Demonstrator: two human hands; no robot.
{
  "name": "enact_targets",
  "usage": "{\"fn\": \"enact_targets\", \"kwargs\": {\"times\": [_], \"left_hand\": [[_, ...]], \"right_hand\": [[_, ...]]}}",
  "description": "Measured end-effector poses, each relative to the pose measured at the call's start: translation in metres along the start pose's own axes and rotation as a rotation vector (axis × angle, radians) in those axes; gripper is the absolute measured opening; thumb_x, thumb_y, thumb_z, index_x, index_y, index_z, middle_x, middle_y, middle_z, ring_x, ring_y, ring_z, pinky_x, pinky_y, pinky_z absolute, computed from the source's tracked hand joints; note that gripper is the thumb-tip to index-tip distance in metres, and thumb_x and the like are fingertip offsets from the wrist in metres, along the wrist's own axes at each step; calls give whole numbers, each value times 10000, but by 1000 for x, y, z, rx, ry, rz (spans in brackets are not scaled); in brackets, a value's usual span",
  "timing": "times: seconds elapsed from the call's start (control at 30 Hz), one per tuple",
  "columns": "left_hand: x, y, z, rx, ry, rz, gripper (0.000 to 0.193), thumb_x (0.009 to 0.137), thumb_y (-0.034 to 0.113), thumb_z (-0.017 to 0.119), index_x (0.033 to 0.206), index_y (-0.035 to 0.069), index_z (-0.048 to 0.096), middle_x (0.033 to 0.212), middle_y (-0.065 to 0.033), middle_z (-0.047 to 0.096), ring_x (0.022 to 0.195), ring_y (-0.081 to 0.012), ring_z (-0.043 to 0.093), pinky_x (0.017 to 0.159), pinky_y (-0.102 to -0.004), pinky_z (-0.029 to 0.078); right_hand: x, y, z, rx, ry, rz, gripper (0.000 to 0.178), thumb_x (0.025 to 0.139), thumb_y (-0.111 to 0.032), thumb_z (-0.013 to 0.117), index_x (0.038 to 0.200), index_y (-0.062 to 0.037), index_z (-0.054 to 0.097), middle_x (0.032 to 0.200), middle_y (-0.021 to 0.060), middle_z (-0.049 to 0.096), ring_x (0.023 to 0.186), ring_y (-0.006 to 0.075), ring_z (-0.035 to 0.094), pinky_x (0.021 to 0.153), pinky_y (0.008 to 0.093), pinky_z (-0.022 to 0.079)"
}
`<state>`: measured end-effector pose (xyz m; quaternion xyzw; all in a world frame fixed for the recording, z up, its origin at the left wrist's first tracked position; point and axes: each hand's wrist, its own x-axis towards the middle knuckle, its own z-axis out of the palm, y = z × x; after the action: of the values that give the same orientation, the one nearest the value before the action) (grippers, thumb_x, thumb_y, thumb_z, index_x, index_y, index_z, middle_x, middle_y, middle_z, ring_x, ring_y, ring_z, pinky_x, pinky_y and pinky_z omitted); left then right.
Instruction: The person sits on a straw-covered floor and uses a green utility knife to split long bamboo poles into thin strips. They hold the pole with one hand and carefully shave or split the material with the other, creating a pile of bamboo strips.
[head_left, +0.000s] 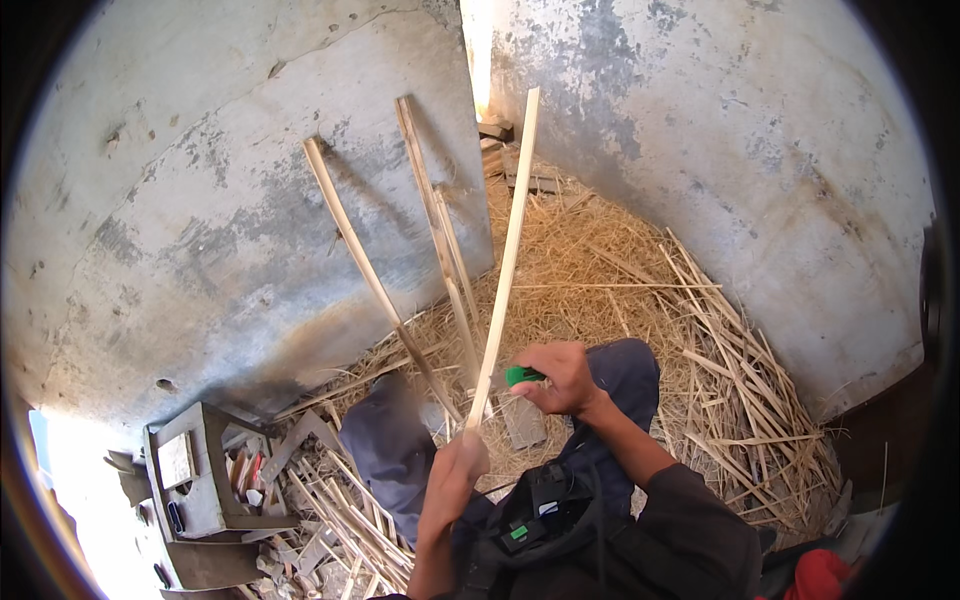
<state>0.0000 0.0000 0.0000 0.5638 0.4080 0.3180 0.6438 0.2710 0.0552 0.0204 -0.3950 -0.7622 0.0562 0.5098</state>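
My left hand (458, 462) grips the lower end of a long pale bamboo strip (510, 240) that rises steeply toward the gap between two walls. Just to the right of the strip, my right hand (560, 378) is closed on a tool with a green handle (522, 376); its blade is hidden. Both hands hover above my knees in dark blue trousers (395, 445). Two more bamboo strips (365, 265) lean against the left wall.
Grey stained concrete walls (200, 220) stand left and right with a bright gap between. Dry straw and split cane (650, 300) cover the ground. A grey block with small tools (195, 480) sits lower left, beside a heap of cut strips (340, 510). A black pouch (545, 510) hangs at my chest.
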Motion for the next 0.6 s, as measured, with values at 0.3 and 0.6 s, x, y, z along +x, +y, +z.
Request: {"fn": "enact_targets", "kwargs": {"times": [0.3, 0.6], "left_hand": [[1, 48, 30, 81, 150, 120, 428, 1153, 309, 485, 1256, -72, 651, 784, -53, 597, 761, -133, 541, 703, -337, 467], [-2, 50, 34, 121, 142, 116, 457, 1172, 367, 471, 1087, -44, 653, 748, 38, 499, 698, -64, 408, 615, -289, 329]], "right_hand": [[-4, -25, 5, -99, -3, -88, 391, 913, -480, 831, 932, -96, 759, 709, 42, 653, 570, 253, 646, 514, 360, 484], [5, -17, -3, -138, 188, -55, 375, 953, -453, 806, 934, -80, 766, 734, 55, 707, 554, 238, 661, 518, 352, 505]]}}
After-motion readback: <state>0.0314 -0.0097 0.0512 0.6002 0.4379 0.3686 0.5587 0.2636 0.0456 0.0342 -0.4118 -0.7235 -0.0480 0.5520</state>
